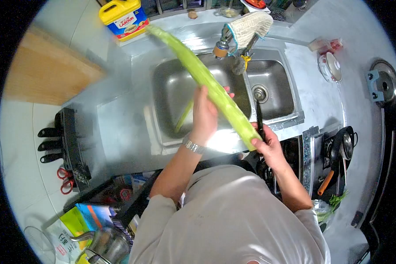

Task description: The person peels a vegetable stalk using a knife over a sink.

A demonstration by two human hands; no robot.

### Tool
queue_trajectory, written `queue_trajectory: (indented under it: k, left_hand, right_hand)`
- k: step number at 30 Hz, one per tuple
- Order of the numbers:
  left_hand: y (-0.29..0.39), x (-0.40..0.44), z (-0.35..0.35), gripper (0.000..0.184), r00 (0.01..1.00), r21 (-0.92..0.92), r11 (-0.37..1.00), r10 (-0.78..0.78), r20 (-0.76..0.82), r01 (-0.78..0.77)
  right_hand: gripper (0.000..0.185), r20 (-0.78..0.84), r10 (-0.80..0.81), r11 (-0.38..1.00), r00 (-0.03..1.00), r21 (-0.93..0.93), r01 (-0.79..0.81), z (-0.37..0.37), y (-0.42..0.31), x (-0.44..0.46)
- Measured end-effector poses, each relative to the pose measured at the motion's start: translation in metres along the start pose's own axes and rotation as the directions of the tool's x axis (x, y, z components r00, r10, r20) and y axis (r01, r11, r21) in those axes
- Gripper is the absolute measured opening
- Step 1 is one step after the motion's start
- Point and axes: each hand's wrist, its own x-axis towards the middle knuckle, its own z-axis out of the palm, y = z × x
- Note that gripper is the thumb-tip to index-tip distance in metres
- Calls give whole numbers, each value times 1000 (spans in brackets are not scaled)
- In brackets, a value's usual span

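A long, pale-green gourd (207,81), apparently peeled, slants across the double sink (169,141) from upper left to lower right. My left hand (205,112) is wrapped around its middle from underneath, fingertips showing on the far side. At the near end, my right hand (268,145) grips the gourd with the thumb on top. A slim black tool (259,116) also sticks up from the right hand; its kind cannot be made out. In the left basin lies a thin green strip (184,116), perhaps peel.
A faucet (223,44) with a cloth glove (251,28) over it stands behind the sink. A yellow-and-blue detergent jug (125,20) is at the back left. Knives (50,144) and red scissors (65,180) sit in a rack at left. A floral enamel pot (329,67) stands right.
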Motion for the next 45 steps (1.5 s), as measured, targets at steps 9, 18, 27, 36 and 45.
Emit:
queue_trajectory:
  k: [9, 18, 27, 36, 45]
  left_hand:
    - [-10, -4, 37, 30, 995, 292, 956, 12, 98, -40]
    - [-22, 7, 44, 35, 985, 265, 964, -63, 164, 17]
    - [-36, -1, 36, 47, 995, 50, 995, 87, -49, -85]
    - [-44, 0, 2, 53, 950, -104, 994, -57, -308, 26]
    - [-14, 11, 2, 45, 900, -134, 989, -4, -437, -60]
  right_hand:
    - [38, -316, -29, 948, 948, 292, 127, -72, 10, 0]
    - [31, -418, -56, 890, 907, 390, 235, -82, 12, 1]
    - [36, -244, -104, 979, 964, 146, 143, -28, 21, -5]
    - [39, -104, -172, 984, 980, -71, 165, 11, -1, 21]
    - [35, -35, -161, 931, 986, -338, 140, -7, -8, 22]
